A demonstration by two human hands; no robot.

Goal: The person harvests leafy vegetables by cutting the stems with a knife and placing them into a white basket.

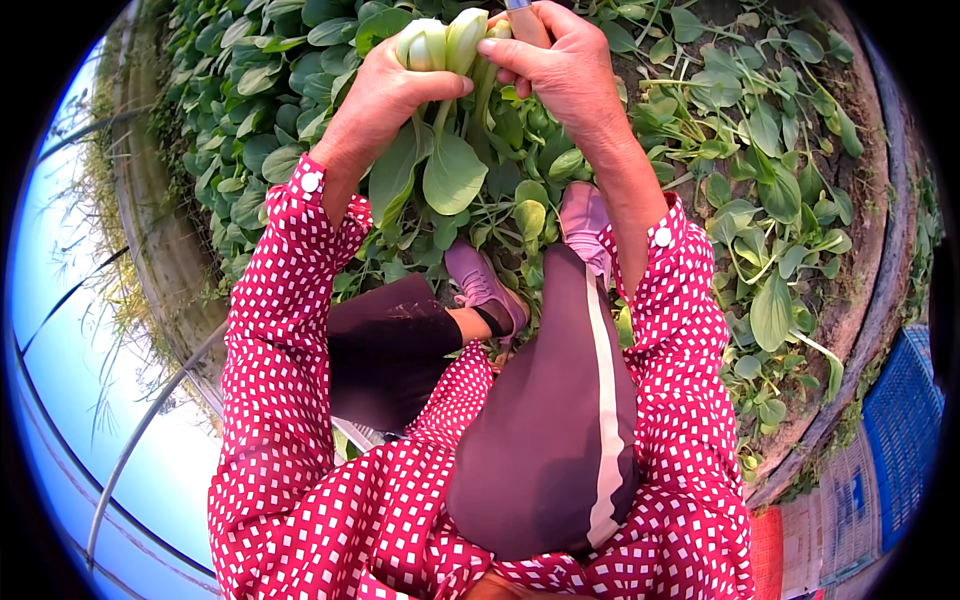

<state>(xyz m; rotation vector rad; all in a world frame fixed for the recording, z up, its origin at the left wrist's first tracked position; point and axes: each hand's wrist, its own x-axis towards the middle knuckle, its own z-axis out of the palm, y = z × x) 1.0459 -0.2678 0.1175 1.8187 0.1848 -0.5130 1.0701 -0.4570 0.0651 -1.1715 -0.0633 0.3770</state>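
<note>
My left hand (397, 90) grips several heads of bok choy (466, 37) near the top of the view. Their pale green stalk bases point up, and their broad leaves (454, 174) hang below my fingers. In my right hand (570, 75) is the wooden handle (529, 28) of a tool with a metal part; the rest of it lies beyond the picture's upper edge. The thumb and fingers of that same hand touch the right side of the bunch, around a thinner, yellowish stalk. Which parts the hidden fingers press on, I cannot tell.
Dense leafy plants (255, 82) grow at upper left. Loose cut leaves (772, 311) lie over soil on the right, bounded by a dark edging (892, 142). Blue (900, 435) and red (766, 551) plastic crates stand at lower right. My pink shoes (484, 289) are among the plants.
</note>
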